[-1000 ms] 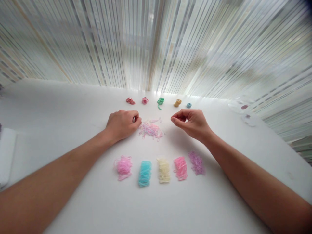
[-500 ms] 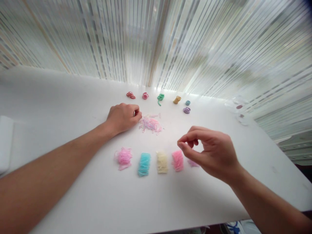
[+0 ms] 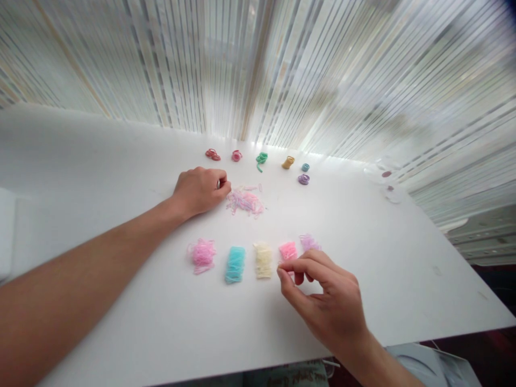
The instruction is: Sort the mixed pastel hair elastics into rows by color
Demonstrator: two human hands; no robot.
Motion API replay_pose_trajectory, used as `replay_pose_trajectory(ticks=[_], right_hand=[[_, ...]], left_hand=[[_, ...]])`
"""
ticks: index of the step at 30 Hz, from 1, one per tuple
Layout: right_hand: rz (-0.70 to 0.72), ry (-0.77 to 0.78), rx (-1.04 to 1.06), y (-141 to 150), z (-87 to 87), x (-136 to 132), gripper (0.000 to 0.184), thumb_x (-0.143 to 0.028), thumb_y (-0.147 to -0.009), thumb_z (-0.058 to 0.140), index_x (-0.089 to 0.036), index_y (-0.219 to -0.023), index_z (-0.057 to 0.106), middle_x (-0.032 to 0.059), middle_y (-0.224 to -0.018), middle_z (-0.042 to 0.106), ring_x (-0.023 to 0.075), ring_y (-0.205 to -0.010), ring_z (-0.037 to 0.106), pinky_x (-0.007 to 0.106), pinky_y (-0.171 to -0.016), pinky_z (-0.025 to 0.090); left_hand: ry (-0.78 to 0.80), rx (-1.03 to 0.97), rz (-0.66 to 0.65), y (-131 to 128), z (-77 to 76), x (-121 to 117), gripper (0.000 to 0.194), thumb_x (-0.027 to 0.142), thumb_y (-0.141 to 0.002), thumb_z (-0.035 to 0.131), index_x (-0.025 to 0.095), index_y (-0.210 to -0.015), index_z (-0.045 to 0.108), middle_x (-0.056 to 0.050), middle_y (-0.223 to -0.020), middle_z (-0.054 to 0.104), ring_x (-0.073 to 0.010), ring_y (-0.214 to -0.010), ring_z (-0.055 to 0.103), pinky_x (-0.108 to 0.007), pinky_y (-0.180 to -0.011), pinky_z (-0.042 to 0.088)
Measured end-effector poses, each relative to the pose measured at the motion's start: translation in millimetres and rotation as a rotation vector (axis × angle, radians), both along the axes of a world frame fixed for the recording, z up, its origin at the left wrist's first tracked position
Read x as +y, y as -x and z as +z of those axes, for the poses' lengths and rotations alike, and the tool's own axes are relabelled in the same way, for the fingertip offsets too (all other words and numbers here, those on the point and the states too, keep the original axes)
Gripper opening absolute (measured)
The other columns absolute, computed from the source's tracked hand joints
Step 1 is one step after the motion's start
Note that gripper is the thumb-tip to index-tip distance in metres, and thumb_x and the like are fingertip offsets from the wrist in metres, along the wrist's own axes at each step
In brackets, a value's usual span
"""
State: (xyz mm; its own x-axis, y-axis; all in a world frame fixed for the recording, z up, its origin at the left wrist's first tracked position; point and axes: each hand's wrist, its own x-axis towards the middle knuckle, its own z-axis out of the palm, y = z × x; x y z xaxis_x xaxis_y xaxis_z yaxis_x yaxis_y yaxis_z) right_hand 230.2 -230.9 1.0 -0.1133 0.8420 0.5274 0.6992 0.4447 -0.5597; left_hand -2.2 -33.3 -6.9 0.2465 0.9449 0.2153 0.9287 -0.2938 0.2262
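Observation:
My left hand rests on the white table as a closed fist, its fingertips pinched at the left edge of a mixed heap of small pastel elastic bands. My right hand hovers near the table's front, thumb and forefinger pinched together just in front of the pink pile; what the pinch holds is too small to see. In the near row lie a loose pink pile, a blue pile, a cream pile and a purple pile.
Along the table's far edge sit small clusters of bands: red, pink, green, yellow, blue and purple. Clear plastic lids lie at the far right. A striped curtain hangs behind.
My right hand has drawn back from beside the mixed heap toward me and down to the pink pile, staying pinched. My left hand has stayed in place at the heap.

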Motion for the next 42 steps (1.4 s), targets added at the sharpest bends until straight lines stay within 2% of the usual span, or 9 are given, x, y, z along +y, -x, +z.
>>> replay_pose_trajectory(ticks=[7,13,20,36,42], right_hand=[[-0.039,-0.059,-0.039,7.4,-19.2,-10.6,0.013,-0.009,-0.092,0.068,-0.02,-0.085,0.073,-0.0013,-0.065,0.06,0.0147,-0.061,0.056,0.031,-0.061,0.048],[-0.041,-0.061,-0.045,3.9,-22.9,-8.6,0.013,-0.008,-0.091,0.069,-0.017,-0.083,0.073,-0.0017,-0.065,0.059,0.0131,-0.062,0.055,0.03,-0.064,0.047],[-0.035,-0.062,-0.101,3.6,-27.4,-9.4,0.013,-0.008,-0.092,0.069,-0.016,-0.083,0.072,-0.0004,-0.067,0.06,0.0153,-0.064,0.055,0.034,-0.067,0.045],[0.015,-0.081,-0.073,2.5,-23.3,-14.5,0.011,-0.004,-0.091,0.07,-0.015,-0.091,0.072,0.0004,-0.07,0.06,0.0148,-0.068,0.053,0.034,-0.071,0.043],[0.169,-0.047,-0.153,4.2,-19.4,-18.2,0.01,-0.007,-0.093,0.068,-0.016,-0.091,0.072,0.0019,-0.072,0.061,0.0169,-0.07,0.052,0.036,-0.069,0.039]], left_hand=[[-0.008,0.017,0.003,-1.0,-0.5,1.3,0.036,0.047,-0.091,0.047,0.023,-0.084,0.073,-0.01,-0.087,0.077,-0.03,-0.084,0.069,-0.04,-0.073,0.044],[-0.012,0.018,0.002,-1.3,-0.3,1.7,0.035,0.046,-0.091,0.048,0.023,-0.082,0.072,-0.009,-0.087,0.077,-0.0306,-0.085,0.07,-0.04,-0.074,0.045],[-0.006,0.019,0.006,-0.6,-0.8,2.8,0.035,0.047,-0.091,0.048,0.024,-0.084,0.074,-0.008,-0.085,0.077,-0.03,-0.085,0.07,-0.04,-0.076,0.046],[-0.011,0.017,0.007,-1.4,0.1,1.7,0.034,0.046,-0.09,0.048,0.023,-0.083,0.073,-0.009,-0.085,0.076,-0.0298,-0.084,0.07,-0.04,-0.076,0.046],[-0.002,0.02,0.006,-1.4,0.7,1.7,0.035,0.046,-0.09,0.048,0.024,-0.083,0.073,-0.009,-0.087,0.077,-0.0296,-0.085,0.07,-0.039,-0.076,0.047]])
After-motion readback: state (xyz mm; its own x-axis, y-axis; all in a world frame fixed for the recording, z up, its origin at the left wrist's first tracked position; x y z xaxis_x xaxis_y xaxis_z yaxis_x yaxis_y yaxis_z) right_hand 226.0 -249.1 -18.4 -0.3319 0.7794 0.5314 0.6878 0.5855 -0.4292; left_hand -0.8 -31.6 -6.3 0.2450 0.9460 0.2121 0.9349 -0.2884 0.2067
